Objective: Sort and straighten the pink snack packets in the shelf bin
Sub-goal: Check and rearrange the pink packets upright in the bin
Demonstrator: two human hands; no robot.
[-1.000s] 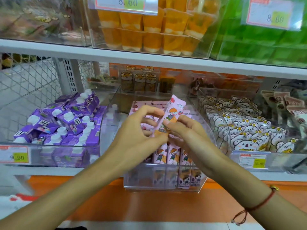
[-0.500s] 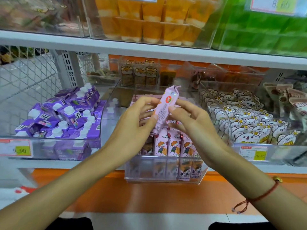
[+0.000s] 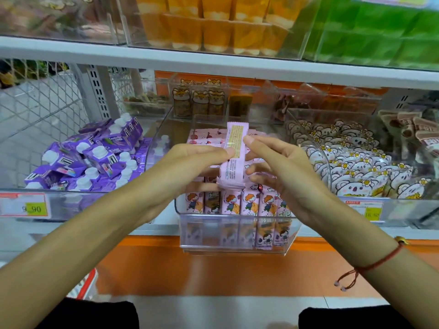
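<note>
Both hands hold one pink packet upright above the clear bin, its printed back turned toward the camera. The left hand pinches the packet's left edge between thumb and fingers, and the right hand pinches the right edge with thumb and forefinger, the other fingers loosely curled beneath. Held like this over the middle of the bin, the packet is probably being turned so its picture side matches the front row of packets, which stand upright at the near wall with their cartoon faces outward. Further back lie flat pink packets, largely covered by the hands, so their order is hard to judge. The left hand's fingertips are hidden behind the packet. The price tag on the left is legible; the one on the right is too blurred to read.
</note>
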